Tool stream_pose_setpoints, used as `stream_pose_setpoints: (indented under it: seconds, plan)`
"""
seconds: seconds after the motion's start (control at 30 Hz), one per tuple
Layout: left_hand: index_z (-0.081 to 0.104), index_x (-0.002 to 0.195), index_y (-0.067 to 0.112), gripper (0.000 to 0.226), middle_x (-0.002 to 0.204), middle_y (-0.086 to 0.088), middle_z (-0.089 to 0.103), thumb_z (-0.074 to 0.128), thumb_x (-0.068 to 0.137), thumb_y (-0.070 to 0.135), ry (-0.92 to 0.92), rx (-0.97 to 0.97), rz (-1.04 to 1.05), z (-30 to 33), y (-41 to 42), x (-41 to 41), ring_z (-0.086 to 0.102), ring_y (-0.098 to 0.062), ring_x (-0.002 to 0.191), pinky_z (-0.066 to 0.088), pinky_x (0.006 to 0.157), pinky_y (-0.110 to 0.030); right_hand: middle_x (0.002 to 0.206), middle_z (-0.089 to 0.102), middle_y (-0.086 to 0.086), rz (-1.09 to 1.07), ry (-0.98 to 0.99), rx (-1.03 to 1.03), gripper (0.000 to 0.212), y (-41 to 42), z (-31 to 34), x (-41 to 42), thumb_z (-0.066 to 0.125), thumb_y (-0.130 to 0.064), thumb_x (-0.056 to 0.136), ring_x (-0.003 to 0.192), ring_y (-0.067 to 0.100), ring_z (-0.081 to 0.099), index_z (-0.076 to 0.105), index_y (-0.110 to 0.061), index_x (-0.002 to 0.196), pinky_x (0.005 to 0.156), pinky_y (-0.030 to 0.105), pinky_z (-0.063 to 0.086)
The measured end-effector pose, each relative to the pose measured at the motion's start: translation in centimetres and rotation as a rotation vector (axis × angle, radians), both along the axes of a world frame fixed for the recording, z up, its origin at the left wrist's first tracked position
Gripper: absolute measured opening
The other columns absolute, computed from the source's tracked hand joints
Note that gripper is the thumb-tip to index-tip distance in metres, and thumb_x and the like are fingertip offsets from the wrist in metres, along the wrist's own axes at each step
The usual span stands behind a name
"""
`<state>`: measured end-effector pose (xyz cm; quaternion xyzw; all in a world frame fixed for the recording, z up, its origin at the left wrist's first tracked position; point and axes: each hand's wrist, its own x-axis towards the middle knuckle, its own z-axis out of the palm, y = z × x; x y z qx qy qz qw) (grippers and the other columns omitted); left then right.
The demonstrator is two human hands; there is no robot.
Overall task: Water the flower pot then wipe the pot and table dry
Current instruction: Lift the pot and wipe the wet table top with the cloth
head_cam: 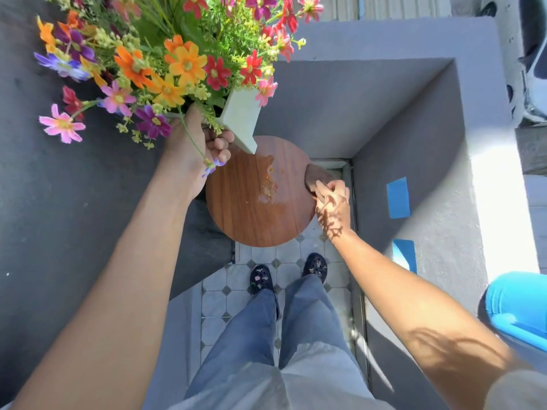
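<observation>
My left hand (196, 149) grips the white square flower pot (241, 119) by its rim and holds it tilted, lifted off the round wooden table (236, 208). Colourful flowers (177, 63) fill the pot and hide most of it. A puddle of water (268, 184) glistens on the tabletop where the pot stood. At the table's right edge, my right hand (333, 204) is closed on a brown cloth (316, 176) that rests on the wood.
Grey walls enclose the table on the left, back and right. A tiled floor (284, 273) with my feet lies below. Blue tape patches (398, 198) mark the right ledge. A bright blue container (518, 309) sits at the lower right.
</observation>
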<state>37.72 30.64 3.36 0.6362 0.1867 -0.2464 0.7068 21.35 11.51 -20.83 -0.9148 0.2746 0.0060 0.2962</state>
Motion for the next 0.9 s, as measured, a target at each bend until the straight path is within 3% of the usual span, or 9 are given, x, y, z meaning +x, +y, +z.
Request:
stream_pose_setpoints:
  seconds: [0.1, 0.17, 0.27, 0.37, 0.53, 0.6, 0.7, 0.8, 0.9]
  plan:
    - [0.059, 0.081, 0.005, 0.041, 0.061, -0.011, 0.054, 0.031, 0.102, 0.025, 0.002, -0.009, -0.003, 0.1, -0.2, 0.4, 0.042, -0.009, 0.041, 0.033, 0.038, -0.02, 0.132, 0.048, 0.014, 0.077, 0.049, 0.017, 0.03, 2.8, -0.6, 0.2, 0.052, -0.02, 0.091, 0.125, 0.032, 0.043, 0.056, -0.027, 0.12, 0.104, 0.024, 0.04]
    - [0.06, 0.081, 0.005, 0.04, 0.061, -0.011, 0.054, 0.031, 0.102, 0.024, -0.01, -0.012, -0.009, 0.2, -0.4, 0.8, 0.042, -0.009, 0.041, 0.033, 0.038, -0.02, 0.129, 0.049, 0.016, 0.194, 0.093, -0.073, 0.048, 4.5, -1.1, -0.5, 0.056, -0.009, 0.089, 0.125, 0.024, 0.036, 0.052, -0.019, 0.136, 0.108, 0.03, 0.034]
    - [0.06, 0.08, 0.007, 0.04, 0.06, -0.009, 0.054, 0.03, 0.101, 0.022, -0.019, -0.013, -0.011, 0.2, -0.9, 1.3, 0.04, -0.009, 0.042, 0.033, 0.038, -0.02, 0.125, 0.044, 0.009, 0.275, 0.148, -0.033, 0.051, 6.7, -0.6, -2.2, 0.062, -0.011, 0.084, 0.115, 0.026, 0.037, 0.056, -0.026, 0.132, 0.085, 0.038, 0.051]
    - [0.061, 0.083, 0.007, 0.04, 0.062, -0.009, 0.054, 0.029, 0.102, 0.023, -0.011, -0.007, -0.002, 0.1, -1.5, 2.0, 0.04, -0.009, 0.043, 0.033, 0.038, -0.02, 0.116, 0.051, 0.01, 0.528, 0.08, -0.015, 0.045, 8.3, -0.2, -3.3, 0.065, -0.011, 0.082, 0.102, 0.029, 0.048, 0.062, -0.022, 0.126, 0.067, 0.038, 0.057]
    - [0.061, 0.085, 0.008, 0.038, 0.062, -0.008, 0.054, 0.028, 0.101, 0.02, -0.035, -0.001, -0.005, 0.0, -1.9, 2.4, 0.04, -0.009, 0.045, 0.034, 0.04, -0.02, 0.113, 0.049, 0.005, 0.877, 0.014, -0.025, 0.04, 4.6, -1.0, 0.3, 0.063, -0.019, 0.089, 0.105, 0.023, 0.046, 0.061, -0.031, 0.127, 0.07, 0.036, 0.055]
    - [0.062, 0.087, 0.007, 0.039, 0.061, -0.008, 0.055, 0.028, 0.101, 0.02, -0.033, 0.017, -0.005, 0.0, -1.9, 2.5, 0.041, -0.009, 0.045, 0.034, 0.04, -0.021, 0.115, 0.051, 0.007, 0.776, -0.038, -0.075, 0.037, 1.9, -0.8, 3.6, 0.065, -0.022, 0.089, 0.104, 0.024, 0.048, 0.063, -0.03, 0.125, 0.076, 0.038, 0.056]
    - [0.062, 0.081, 0.008, 0.039, 0.054, -0.006, 0.058, 0.031, 0.1, 0.019, -0.023, 0.034, 0.009, -0.2, -1.8, 2.9, 0.042, -0.01, 0.045, 0.034, 0.04, -0.022, 0.116, 0.049, 0.008, 0.449, -0.025, -0.053, 0.04, -1.9, -0.5, 9.1, 0.064, -0.018, 0.086, 0.108, 0.027, 0.046, 0.065, -0.028, 0.124, 0.087, 0.04, 0.05]
    - [0.063, 0.08, 0.007, 0.038, 0.051, -0.004, 0.058, 0.031, 0.099, 0.018, -0.027, 0.035, 0.006, -0.4, -1.8, 2.9, 0.042, -0.01, 0.044, 0.035, 0.039, -0.021, 0.114, 0.048, 0.009, 0.262, 0.016, -0.029, 0.039, -2.6, -0.6, 12.3, 0.06, -0.018, 0.087, 0.106, 0.029, 0.045, 0.064, -0.028, 0.124, 0.086, 0.041, 0.05]
    - [0.062, 0.079, 0.008, 0.038, 0.051, -0.005, 0.059, 0.031, 0.099, 0.018, -0.027, 0.042, 0.021, -0.6, -1.6, 2.9, 0.042, -0.01, 0.044, 0.034, 0.039, -0.021, 0.117, 0.048, 0.01, 0.222, 0.032, -0.051, 0.042, -0.7, -0.3, 12.0, 0.06, -0.019, 0.085, 0.108, 0.031, 0.044, 0.062, -0.027, 0.126, 0.085, 0.042, 0.052]
